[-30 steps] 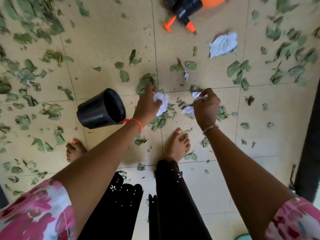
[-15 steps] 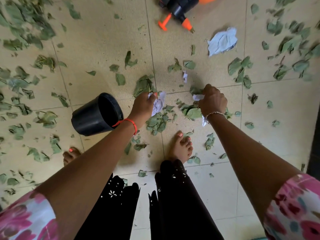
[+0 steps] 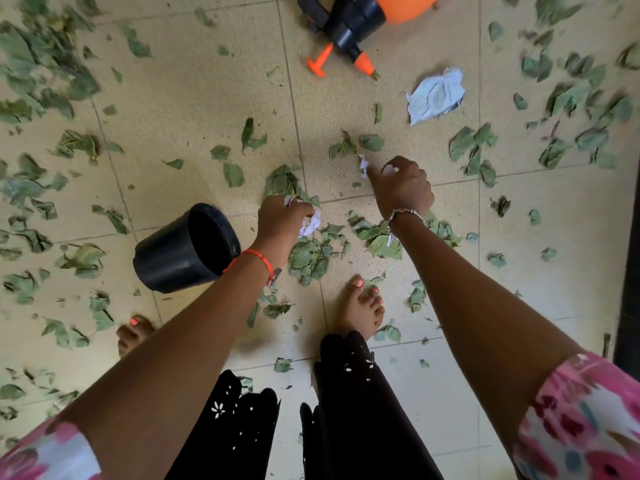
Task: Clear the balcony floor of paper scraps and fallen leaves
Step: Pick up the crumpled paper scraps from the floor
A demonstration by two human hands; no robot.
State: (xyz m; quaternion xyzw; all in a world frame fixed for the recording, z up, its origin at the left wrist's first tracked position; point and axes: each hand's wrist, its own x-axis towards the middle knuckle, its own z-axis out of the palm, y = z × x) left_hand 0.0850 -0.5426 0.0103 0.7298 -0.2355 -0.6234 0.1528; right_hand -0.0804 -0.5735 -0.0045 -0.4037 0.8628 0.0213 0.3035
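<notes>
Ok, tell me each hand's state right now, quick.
Left hand: grips a crumpled white paper scrap.
Right hand: curled, its tip at a small white paper shred; whether it grips it cannot be told.

Crumpled white scraps [image 3: 434, 95] — scattered green leaves [image 3: 310, 258]

Beige textured tile floor [image 3: 194, 98], grey grout lines; dark vertical frame [image 3: 628, 271] along right edge; soft even daylight.
</notes>
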